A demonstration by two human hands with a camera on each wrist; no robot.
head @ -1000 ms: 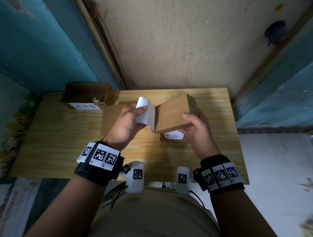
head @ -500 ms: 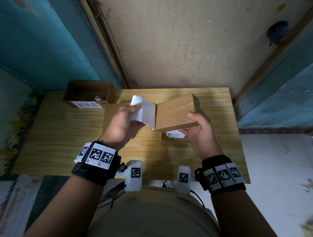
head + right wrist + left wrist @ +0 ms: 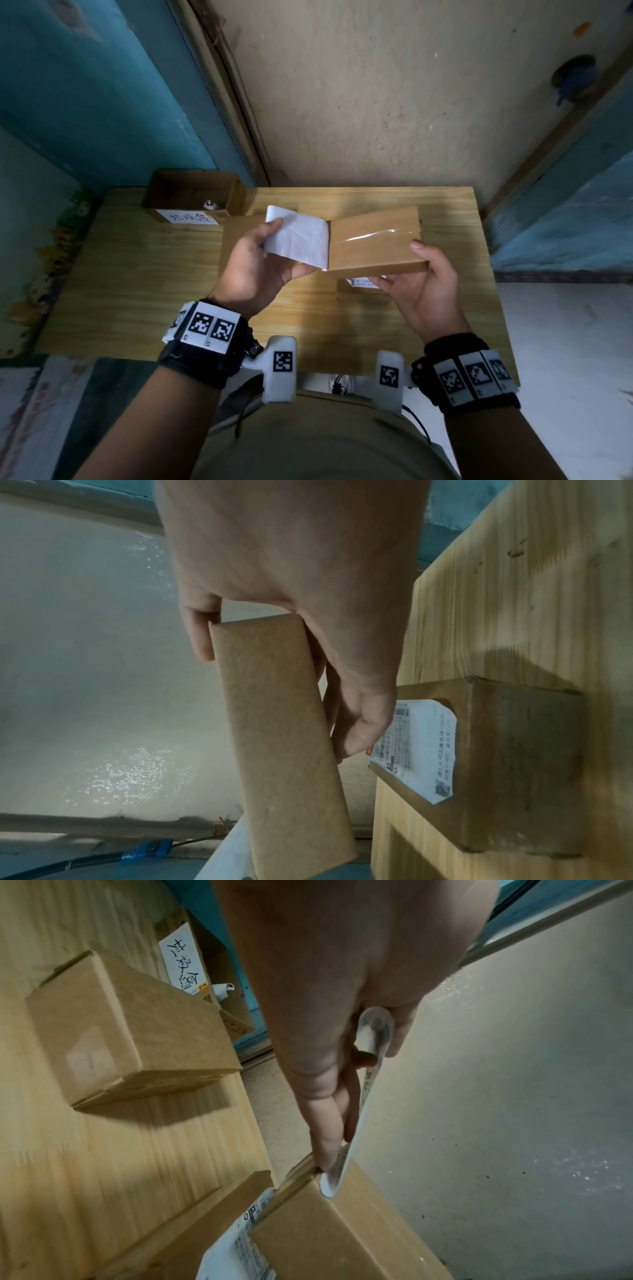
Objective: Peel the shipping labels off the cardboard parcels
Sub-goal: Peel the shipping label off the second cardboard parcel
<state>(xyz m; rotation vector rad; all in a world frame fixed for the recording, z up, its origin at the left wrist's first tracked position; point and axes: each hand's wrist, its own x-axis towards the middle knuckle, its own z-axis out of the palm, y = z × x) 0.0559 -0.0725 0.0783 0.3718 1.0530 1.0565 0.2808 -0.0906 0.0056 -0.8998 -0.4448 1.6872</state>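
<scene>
My right hand grips a flat brown cardboard parcel above the table, thumb on top, fingers beneath. Its white shipping label is peeled back almost wholly and clings only along the parcel's left edge. My left hand pinches the label's free end between thumb and fingers. A second parcel lies on the table below the held one, its printed label stuck on. A third, bare parcel lies to the left behind my left hand.
The wooden table stands against a beige wall. An open cardboard box with a handwritten paper tag sits at the table's back left corner, something small and white inside it. Teal walls flank both sides.
The left hand has pulled the label further left and flatter, so more of it is off the parcel. The parcel has tilted down to lie flatter in the right hand.
</scene>
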